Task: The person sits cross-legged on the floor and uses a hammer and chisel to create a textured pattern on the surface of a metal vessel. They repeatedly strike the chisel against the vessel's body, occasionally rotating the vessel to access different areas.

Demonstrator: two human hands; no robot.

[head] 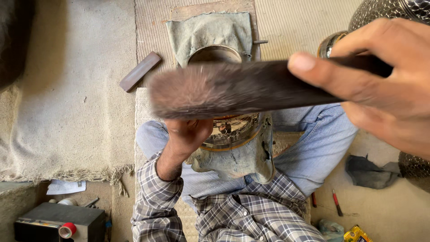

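Observation:
My right hand [385,85] is raised close to the camera and grips a dark wooden mallet [233,87] whose blurred head reaches left across the view. Below it my left hand [186,134] steadies a shiny engraved metal vessel [233,132] that rests on a grey cloth [242,161] over my lap. The mallet hides the vessel's upper part. I sit cross-legged in jeans and a checked shirt.
A round metal ring form [215,54] on a grey cloth lies ahead on a wooden board. A flat wooden bar [139,71] lies to its left. Engraved metal pots [389,11] stand at the right. A dark box with red tape [58,224] sits at the lower left.

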